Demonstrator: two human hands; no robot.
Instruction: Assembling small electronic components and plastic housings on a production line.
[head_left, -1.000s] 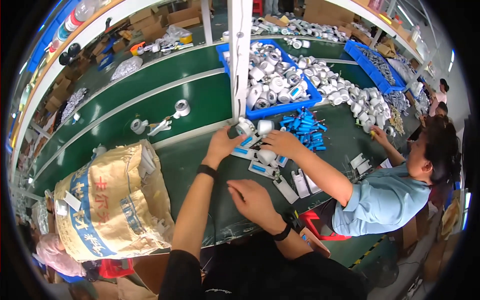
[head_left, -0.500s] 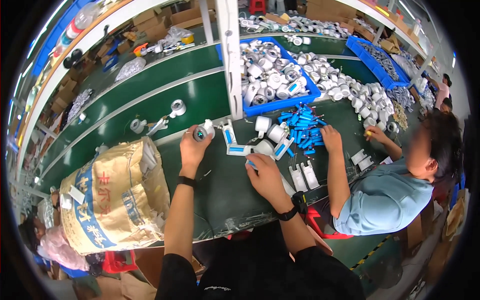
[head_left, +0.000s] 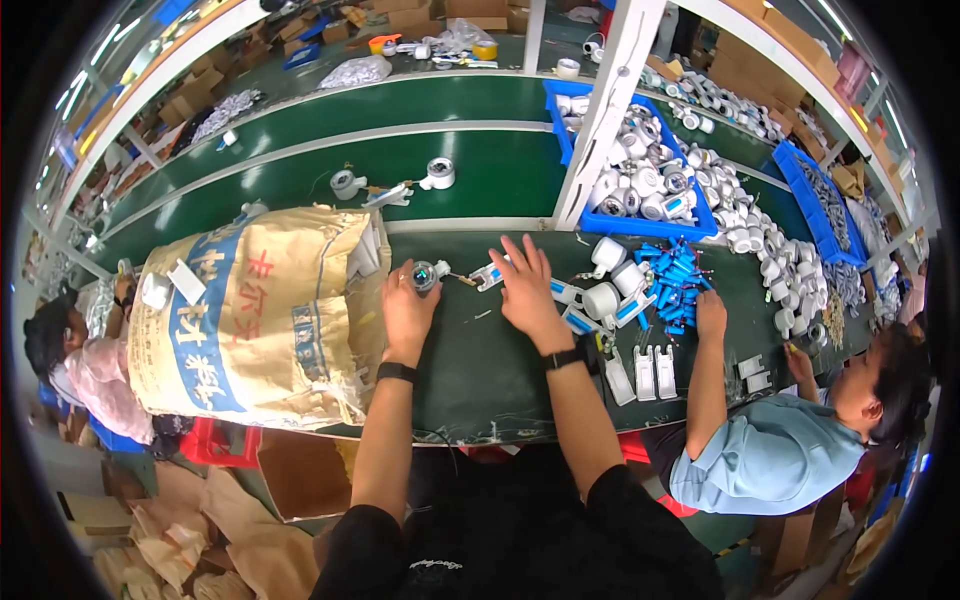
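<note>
A small white round housing with a dark, glinting face [head_left: 424,275] is held between the thumb and fingers of my left hand [head_left: 408,318], low over the dark green table. A thin lead runs from it towards a white handle shell with a blue cell inside [head_left: 488,275]. My right hand [head_left: 535,305] is beside that shell, fingers spread and stretched out; whether its thumb touches the shell is hidden. To its right lie more white housings [head_left: 601,300] with opened handles, next to a heap of blue cylindrical cells [head_left: 675,285].
A large yellow-brown sack [head_left: 270,320] stands at the left. White handle covers [head_left: 655,372] lie right of my right forearm. A blue crate [head_left: 710,215] of white housings stands behind a white post [head_left: 600,120]. At the right, a co-worker in a blue shirt [head_left: 770,450] reaches to the cells.
My view has swung left. My right hand has left the parts beside the blue cells and moved to the handle shell, its fingers now spread. My left hand still holds the round housing.
</note>
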